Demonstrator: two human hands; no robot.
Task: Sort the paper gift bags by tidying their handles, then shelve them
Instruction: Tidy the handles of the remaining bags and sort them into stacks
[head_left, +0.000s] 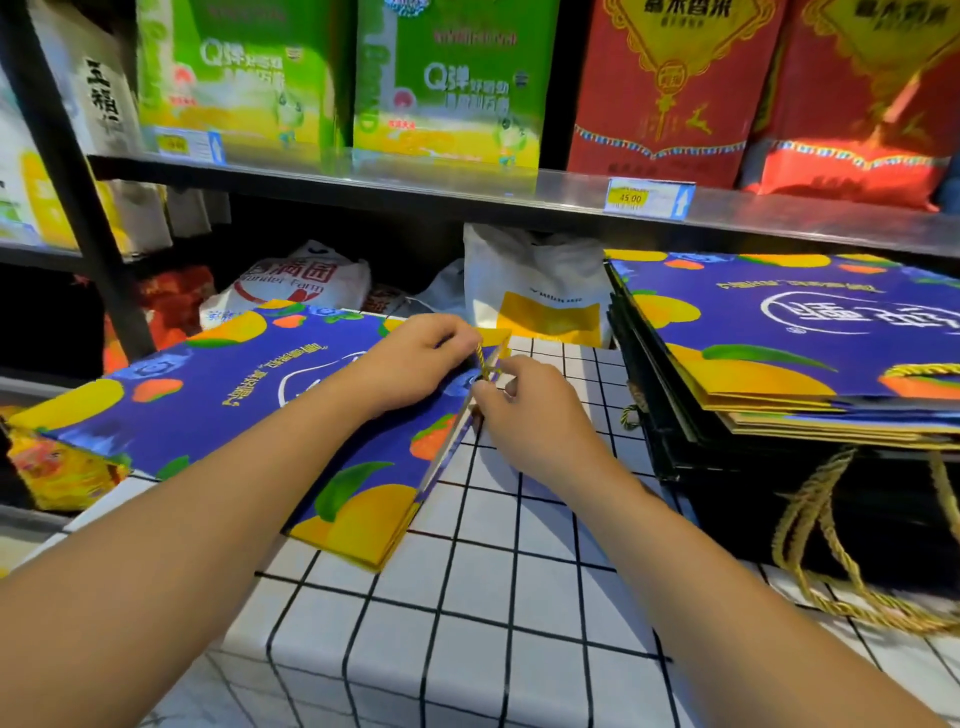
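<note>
With the blue gift bag (234, 415) lying flat on the checked table (467, 597), left of the stack (779, 353), both the left hand (415, 358) and right hand (530, 410) pinch its gold cord handle (482, 361) at the mouth; best tuck it inside smoothly, without creasing paper.

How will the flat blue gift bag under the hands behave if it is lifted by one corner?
The blue gift bag lies folded flat with crisp edges, so it probably stays fairly stiff yet bends a little. It looks thin, hence likely light. Its gold cord handle, pinched by both hands, would likely dangle loosely.
</note>
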